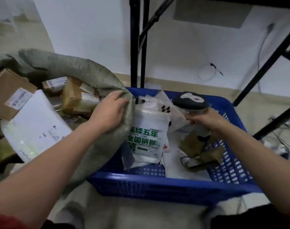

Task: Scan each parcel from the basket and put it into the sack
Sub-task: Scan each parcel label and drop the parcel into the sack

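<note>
At the far left a brown cardboard box [7, 95] with a printed label lies inside the open mouth of the grey-green woven sack [61, 66]. Just beside the box, nearer the camera, a large white mailer bag [36, 124] rests at a slant, and behind it lies a small brown taped parcel [74, 98] with another labelled box beyond. The sack's cloth arches over these parcels and its rim droops onto the left edge of the blue basket [157, 180].

The left hand [108, 111] lies on that rim, fingers curled over the fold of cloth and gripping it, right where sack and basket meet.

Inside the basket, close to its left wall, a white plastic parcel [146, 136] with bold green print leans upright among other thin white bags. Further right a crumpled brown paper parcel [198, 146] lies on the basket floor, with a dark cord looped beside it.

The right hand [208, 121] hangs over the middle of the basket, closed round the handle of a dark grey scanner [190, 101] whose head, marked with a white patch, points away from the camera, above the parcels.

Behind the basket stands a black metal shelf frame [137, 47] against the white wall, and a thin cable [207, 71] hangs coiled there.
</note>
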